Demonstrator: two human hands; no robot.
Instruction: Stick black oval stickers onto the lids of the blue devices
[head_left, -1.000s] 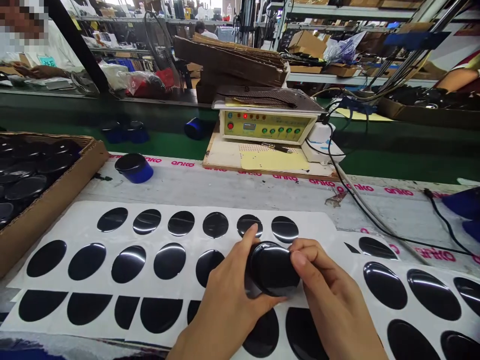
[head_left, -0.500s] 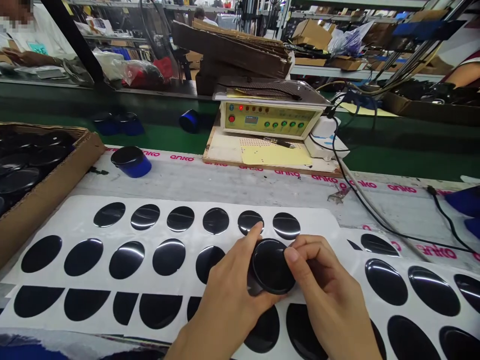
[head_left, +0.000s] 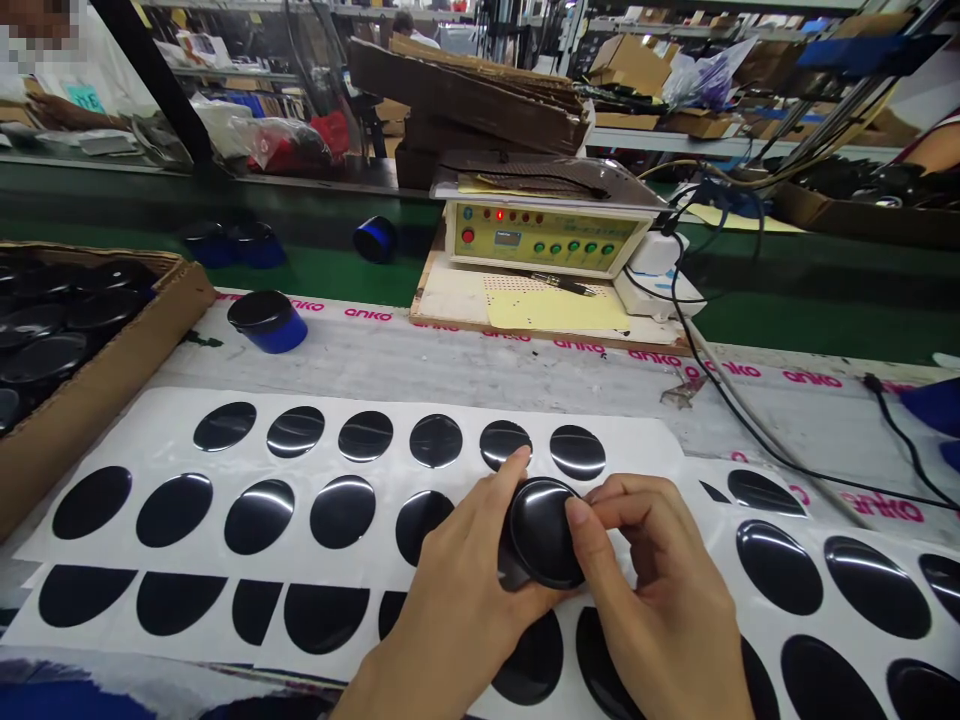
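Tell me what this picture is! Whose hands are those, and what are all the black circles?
A camera worn on a person's head looks down at their own hands. The left hand and the right hand together hold a round glossy black disc. Under them lies a white sheet of shiny black oval stickers. On the left stands a brown cardboard box of black discs, near a small blue cup with a black top. Behind sits a cream box-shaped machine with green buttons.
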